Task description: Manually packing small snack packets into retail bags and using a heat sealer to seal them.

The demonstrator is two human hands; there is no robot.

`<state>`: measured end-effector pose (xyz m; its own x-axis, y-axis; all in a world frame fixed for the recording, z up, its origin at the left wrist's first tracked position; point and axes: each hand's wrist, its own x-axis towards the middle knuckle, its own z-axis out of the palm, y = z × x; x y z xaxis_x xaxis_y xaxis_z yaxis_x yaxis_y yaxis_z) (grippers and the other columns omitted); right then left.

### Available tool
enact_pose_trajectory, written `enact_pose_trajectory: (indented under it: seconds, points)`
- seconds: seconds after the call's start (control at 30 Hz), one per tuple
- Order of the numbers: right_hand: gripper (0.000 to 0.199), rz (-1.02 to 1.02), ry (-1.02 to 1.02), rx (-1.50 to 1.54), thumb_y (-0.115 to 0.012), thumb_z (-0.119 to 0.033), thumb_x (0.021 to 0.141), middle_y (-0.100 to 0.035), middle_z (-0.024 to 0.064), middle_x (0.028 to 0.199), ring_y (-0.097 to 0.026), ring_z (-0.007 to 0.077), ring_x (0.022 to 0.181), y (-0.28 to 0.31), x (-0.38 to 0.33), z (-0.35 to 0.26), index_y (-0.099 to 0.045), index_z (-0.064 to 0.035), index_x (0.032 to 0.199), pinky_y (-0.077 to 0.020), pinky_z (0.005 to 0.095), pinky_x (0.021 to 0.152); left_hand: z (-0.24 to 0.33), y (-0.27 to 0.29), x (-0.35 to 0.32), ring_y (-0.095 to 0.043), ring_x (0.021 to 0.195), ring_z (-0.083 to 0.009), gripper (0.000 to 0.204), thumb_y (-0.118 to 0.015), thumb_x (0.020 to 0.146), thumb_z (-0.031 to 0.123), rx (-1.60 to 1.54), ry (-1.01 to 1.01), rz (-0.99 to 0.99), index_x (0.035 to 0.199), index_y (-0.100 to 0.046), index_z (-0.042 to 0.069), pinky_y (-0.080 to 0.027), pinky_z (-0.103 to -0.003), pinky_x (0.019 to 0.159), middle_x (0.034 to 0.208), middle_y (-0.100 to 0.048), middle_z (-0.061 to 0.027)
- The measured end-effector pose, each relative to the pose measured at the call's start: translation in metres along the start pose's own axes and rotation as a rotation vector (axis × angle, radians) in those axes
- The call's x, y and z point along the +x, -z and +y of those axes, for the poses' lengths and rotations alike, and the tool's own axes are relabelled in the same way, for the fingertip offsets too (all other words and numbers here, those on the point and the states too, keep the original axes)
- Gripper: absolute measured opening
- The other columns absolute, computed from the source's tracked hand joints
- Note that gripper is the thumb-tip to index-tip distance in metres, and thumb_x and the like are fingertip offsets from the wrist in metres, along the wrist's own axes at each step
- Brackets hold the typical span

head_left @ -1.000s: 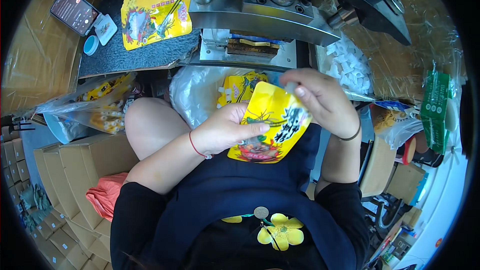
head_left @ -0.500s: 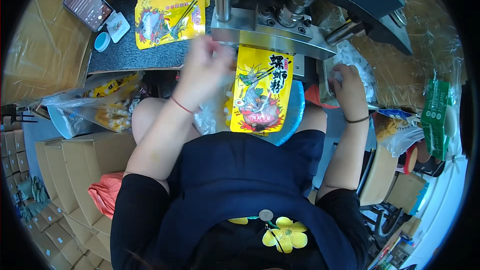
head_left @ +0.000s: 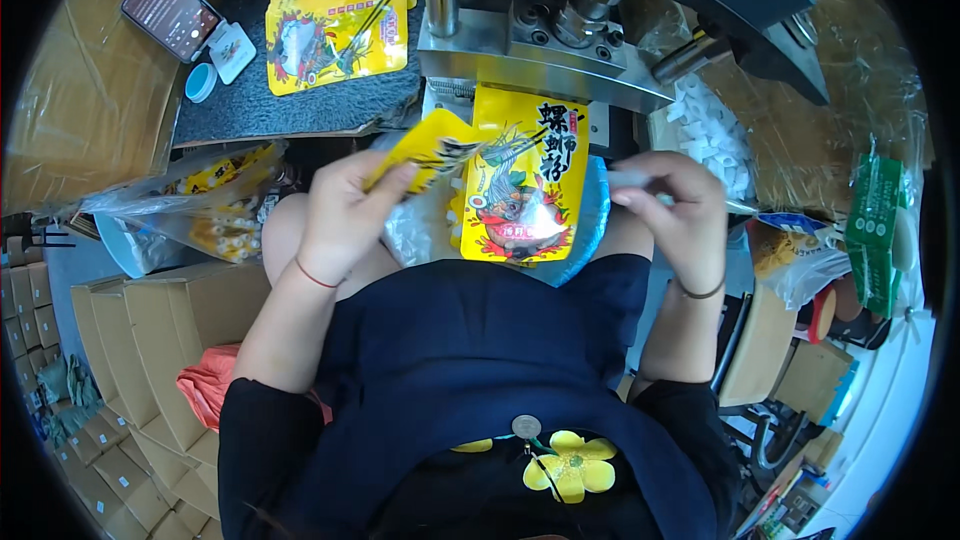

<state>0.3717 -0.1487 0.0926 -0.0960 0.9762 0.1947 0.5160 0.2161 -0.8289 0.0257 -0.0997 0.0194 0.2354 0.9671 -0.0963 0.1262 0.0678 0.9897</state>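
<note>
A yellow printed pouch [head_left: 430, 145] is pinched in my left hand [head_left: 350, 202], tilted and partly in front of a second yellow pouch. That second pouch [head_left: 525, 190] hangs flat from under the metal press [head_left: 545, 68], its lower end over my lap. My right hand [head_left: 680, 205] is closed, fingertips round a small whitish plastic piece [head_left: 628, 178], just right of the hanging pouch. It resembles the white plastic pieces [head_left: 715, 140] heaped behind that hand; its exact shape is unclear.
A fanned stack of yellow pouches [head_left: 340, 30] lies on the dark cloth-covered bench [head_left: 230, 110], beside a phone on a stand [head_left: 175, 10]. Below the bench hangs a clear bag of yellow-and-white pieces [head_left: 215, 225]. Open cardboard boxes [head_left: 170, 340] stand at left. A blue-lined container [head_left: 597, 210] sits between my knees.
My left hand has come down and left, now with a pouch in it. The right hand has left the heap of white pieces and moved nearer the hanging pouch, holding one piece.
</note>
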Motion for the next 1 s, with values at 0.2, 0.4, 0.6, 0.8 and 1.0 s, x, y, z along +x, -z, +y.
enact_pose_trajectory:
  seconds: [0.2,0.4,0.6,0.8,1.0]
  points:
    - [0.010,0.064,0.128,0.071,-0.072,-0.005,0.089,-0.072,0.0112,0.098,-0.066,0.0158,0.085,-0.038,0.029,-0.037,-0.071,0.0035,0.095,-0.0520,0.0270,0.077,0.035,-0.051,-0.002,-0.067,0.072,-0.0074,0.023,-0.074,0.094,0.016,0.041,0.113,-0.294,0.102,-0.071,-0.005,-0.054,-0.024,0.064,0.087,-0.073,-0.0026]
    - [0.018,-0.199,0.078,-0.013,-0.060,-0.018,0.100,-0.062,0.0060,0.092,-0.059,0.0135,0.084,-0.012,0.029,-0.017,-0.063,-0.0005,0.098,-0.0473,0.0260,0.075,0.024,-0.077,-0.011,-0.067,0.102,-0.0119,0.035,-0.062,0.102,0.025,-0.374,0.255,-0.618,0.123,-0.065,-0.003,-0.052,-0.029,0.093,0.113,-0.072,-0.0059]
    - [0.033,0.017,-0.112,-0.413,-0.063,-0.021,0.098,-0.066,0.0133,0.102,-0.068,0.0269,0.089,0.015,0.016,0.001,-0.055,-0.0044,0.124,-0.0537,0.0355,0.078,0.014,-0.089,-0.001,-0.066,0.109,-0.0153,0.036,-0.066,0.094,0.002,-0.563,0.435,-0.678,0.129,-0.061,-0.003,-0.051,-0.031,0.099,0.123,-0.070,-0.0096]
    - [0.033,0.003,-0.257,-1.079,-0.065,-0.017,0.092,-0.065,0.0161,0.106,-0.064,0.0410,0.097,0.044,0.026,0.067,-0.059,-0.0132,0.124,-0.0533,0.0477,0.077,0.019,-0.070,0.054,-0.071,0.102,-0.0207,0.035,-0.067,0.090,-0.001,-0.703,0.460,-0.516,0.124,-0.062,-0.004,-0.056,-0.036,0.093,0.120,-0.070,-0.0157]
    - [0.033,0.154,-0.095,-0.899,-0.065,-0.013,0.090,-0.067,0.0149,0.109,-0.066,0.0383,0.096,0.037,0.019,0.081,-0.060,-0.0132,0.123,-0.0530,0.0448,0.080,0.017,-0.038,0.071,-0.068,0.103,-0.0235,0.050,-0.068,0.096,0.019,0.075,-0.008,0.114,0.137,-0.049,-0.002,-0.055,-0.038,0.086,0.117,-0.069,-0.0156]
